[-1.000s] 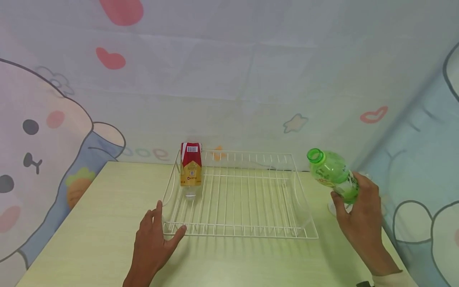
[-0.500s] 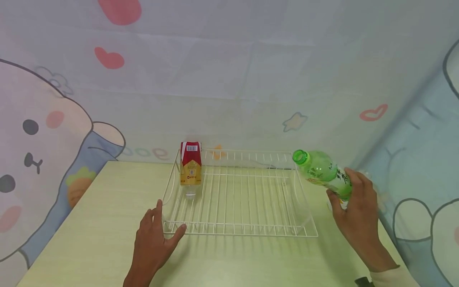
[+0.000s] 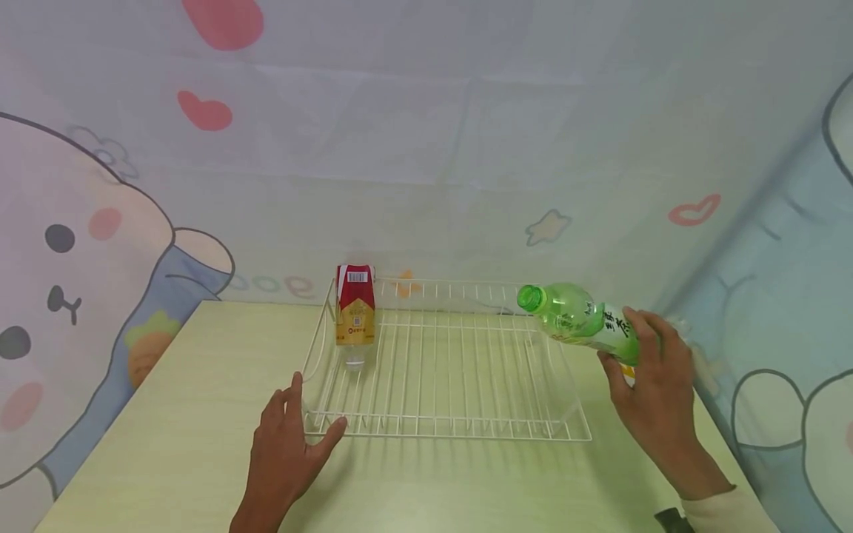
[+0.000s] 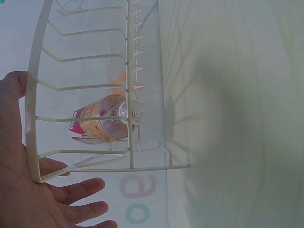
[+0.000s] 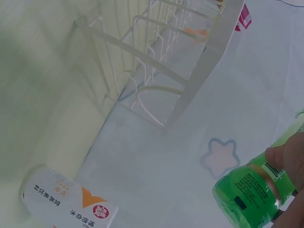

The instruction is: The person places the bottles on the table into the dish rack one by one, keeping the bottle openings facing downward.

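Right hand (image 3: 658, 385) grips green bottle (image 3: 578, 317) near base, neck leftward toward wire rack (image 4: 31, 109); left hand (image 3: 283, 451), fingers spread, at rack corner

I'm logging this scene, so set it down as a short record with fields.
right hand: holds green bottle, tilted, neck toward rack
left hand: spread, at rack's front left corner
rack: white wire, on table
in rack: red-gold bottle, left end
right of rack: white container, on table
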Available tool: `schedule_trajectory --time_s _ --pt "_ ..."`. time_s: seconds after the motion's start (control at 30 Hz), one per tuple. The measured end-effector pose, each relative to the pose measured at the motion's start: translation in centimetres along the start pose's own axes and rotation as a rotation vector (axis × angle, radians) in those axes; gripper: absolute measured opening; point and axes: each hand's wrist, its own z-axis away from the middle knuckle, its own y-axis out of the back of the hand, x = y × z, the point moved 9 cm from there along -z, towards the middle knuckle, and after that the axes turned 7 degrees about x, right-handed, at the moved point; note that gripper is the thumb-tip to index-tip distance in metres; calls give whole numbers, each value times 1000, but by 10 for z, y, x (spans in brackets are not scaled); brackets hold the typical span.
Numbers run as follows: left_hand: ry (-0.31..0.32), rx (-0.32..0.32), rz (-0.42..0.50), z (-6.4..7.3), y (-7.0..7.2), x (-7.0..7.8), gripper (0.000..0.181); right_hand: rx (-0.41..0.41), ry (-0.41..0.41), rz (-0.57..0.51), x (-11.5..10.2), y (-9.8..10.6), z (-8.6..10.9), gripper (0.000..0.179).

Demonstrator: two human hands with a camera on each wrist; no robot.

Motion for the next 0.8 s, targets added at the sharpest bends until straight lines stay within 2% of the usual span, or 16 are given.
schedule_trajectory --time_s 0.27,0.5,0.8 --pt "12 -12 0 0 -2 -1 95 -13 79 1 -10 -3 -3 81" --pt "18 -19 2 0 -3 -2 95 -77 74 50 -10 -9 -3 78" --pt "27 -30 5 -1 -3 -3 96 -87 88 70 -14 -10 -5 79"
